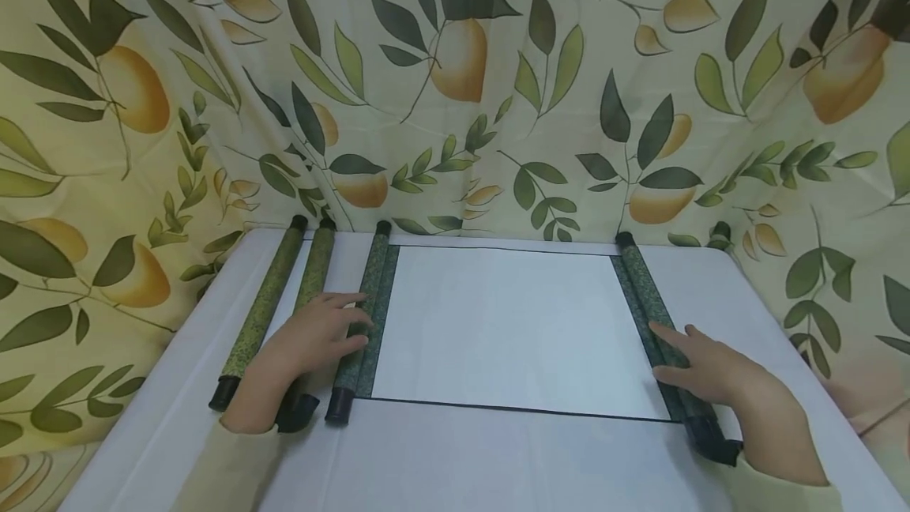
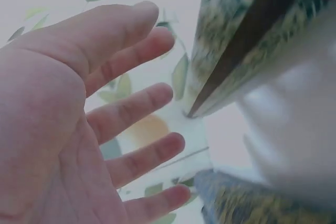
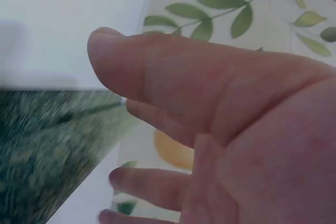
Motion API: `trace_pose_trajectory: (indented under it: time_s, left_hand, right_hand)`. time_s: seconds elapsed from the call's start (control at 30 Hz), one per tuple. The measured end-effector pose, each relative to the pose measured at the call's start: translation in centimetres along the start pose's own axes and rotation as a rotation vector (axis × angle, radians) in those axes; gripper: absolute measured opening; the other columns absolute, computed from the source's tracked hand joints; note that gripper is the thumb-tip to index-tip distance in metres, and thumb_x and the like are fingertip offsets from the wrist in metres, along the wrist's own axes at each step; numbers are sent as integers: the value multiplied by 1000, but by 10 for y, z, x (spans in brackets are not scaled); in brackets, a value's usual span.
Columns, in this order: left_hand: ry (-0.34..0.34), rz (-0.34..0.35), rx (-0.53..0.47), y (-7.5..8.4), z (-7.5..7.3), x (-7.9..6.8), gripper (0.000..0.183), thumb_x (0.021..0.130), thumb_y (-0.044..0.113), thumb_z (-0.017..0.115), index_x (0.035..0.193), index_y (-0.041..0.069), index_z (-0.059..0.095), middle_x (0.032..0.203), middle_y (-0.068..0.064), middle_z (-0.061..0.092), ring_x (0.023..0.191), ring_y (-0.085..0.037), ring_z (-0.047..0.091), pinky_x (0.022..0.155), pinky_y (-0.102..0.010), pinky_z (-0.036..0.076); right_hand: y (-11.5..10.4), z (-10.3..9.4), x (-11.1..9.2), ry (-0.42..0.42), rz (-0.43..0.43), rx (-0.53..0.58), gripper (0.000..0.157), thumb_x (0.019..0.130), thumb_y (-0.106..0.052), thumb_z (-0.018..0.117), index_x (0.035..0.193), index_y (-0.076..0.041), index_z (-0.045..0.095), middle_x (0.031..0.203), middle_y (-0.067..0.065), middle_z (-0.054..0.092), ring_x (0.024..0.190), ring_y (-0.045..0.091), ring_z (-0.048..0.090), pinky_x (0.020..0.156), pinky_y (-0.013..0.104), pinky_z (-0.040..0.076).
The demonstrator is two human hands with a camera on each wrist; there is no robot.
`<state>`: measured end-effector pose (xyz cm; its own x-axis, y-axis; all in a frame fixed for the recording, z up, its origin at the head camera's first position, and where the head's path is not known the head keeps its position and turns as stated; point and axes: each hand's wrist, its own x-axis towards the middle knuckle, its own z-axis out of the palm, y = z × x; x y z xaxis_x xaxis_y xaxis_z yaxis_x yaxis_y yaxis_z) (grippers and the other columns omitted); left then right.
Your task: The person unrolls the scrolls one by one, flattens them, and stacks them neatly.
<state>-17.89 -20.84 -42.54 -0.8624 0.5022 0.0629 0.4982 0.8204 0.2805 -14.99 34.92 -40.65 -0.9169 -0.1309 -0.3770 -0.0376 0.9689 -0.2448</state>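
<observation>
Nearest the camera, the white cloth-covered tabletop (image 1: 455,457) is seen, with two pale sleeves at the bottom edge. The left hand (image 1: 313,334) is laid flat, fingers (image 2: 134,108) straight and slightly spread, fingertips resting on the dark green patterned left roller (image 1: 362,322) of the unrolled hanging scroll with blank white paper (image 1: 508,322). The right hand (image 1: 711,374) is laid on the dark green right roller (image 1: 657,330), fingers extended and apart, nothing gripped. The scroll is spread flat at the tabletop centre, between both hands. Two rolled olive-green patterned scrolls (image 1: 284,299) are lying side by side just left of the left hand. Behind, the tabletop is backed by a cream curtain printed with leaves and orange fruit (image 1: 455,85).
</observation>
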Motion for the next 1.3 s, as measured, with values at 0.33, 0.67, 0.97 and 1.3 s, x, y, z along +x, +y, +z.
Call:
trace_pose_trajectory:
  time_s: [0.33, 0.67, 0.97, 1.3]
  left_hand:
    - [146, -11, -8, -30, -28, -45, 27, 92, 20, 71, 118, 12, 70, 135, -17, 61, 124, -40, 56, 101, -57, 44]
    - [238, -64, -84, -79, -52, -75, 28, 98, 8, 61, 125, 6, 67, 123, -15, 68, 105, -32, 66, 83, -50, 53]
    - [203, -154, -279, -117, -58, -75, 28, 96, -5, 55, 122, -4, 64, 118, -26, 66, 92, -37, 69, 68, -33, 58]
    - [82, -269, -597, -141, -44, -67, 31, 97, -8, 53, 127, -13, 55, 119, -34, 58, 89, -29, 68, 68, -36, 60]
  right_hand:
    - [-91, 11, 10, 175, -365, 84, 59, 93, -30, 70, 147, -21, 50, 155, 23, 38, 137, 48, 40, 98, 67, 41]
    - [-195, 31, 59, -153, -736, 523, 44, 100, -15, 60, 143, -21, 53, 148, -3, 51, 132, 34, 52, 103, 49, 46]
    - [-300, 47, 89, -211, -786, 746, 48, 101, -16, 59, 147, -19, 47, 140, 10, 56, 122, 31, 59, 93, 37, 52]
    - [-386, 64, 104, -435, -522, 1057, 70, 98, -20, 62, 158, -20, 26, 156, 14, 36, 134, 23, 50, 109, 40, 42]
